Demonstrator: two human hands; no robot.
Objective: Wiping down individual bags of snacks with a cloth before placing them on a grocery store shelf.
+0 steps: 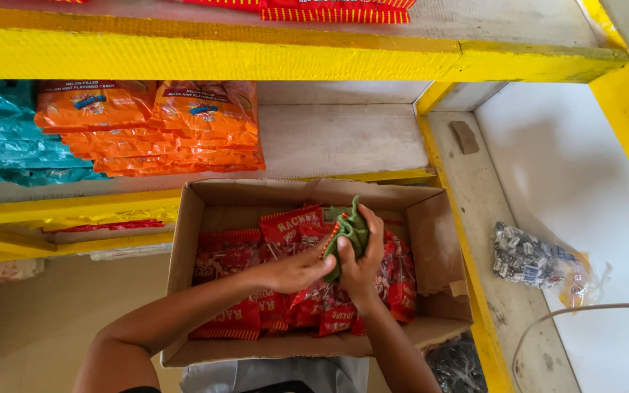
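- Teal packets (16,138) and orange candy bags (161,131) lie stacked on the yellow shelf (256,54).
- The left hand (296,271) rests flat-fingered against a green cloth (349,229).
- The right hand (362,262) grips that cloth above the cardboard box (431,240) of red packets (234,255).
- A clear bag of wrapped sweets (536,262) lies right.

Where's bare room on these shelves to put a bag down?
Free: the shelf right of the orange bags, up to the yellow post. Crowded: the left end under the teal bags, and the box, full of red packs, with both hands over it.
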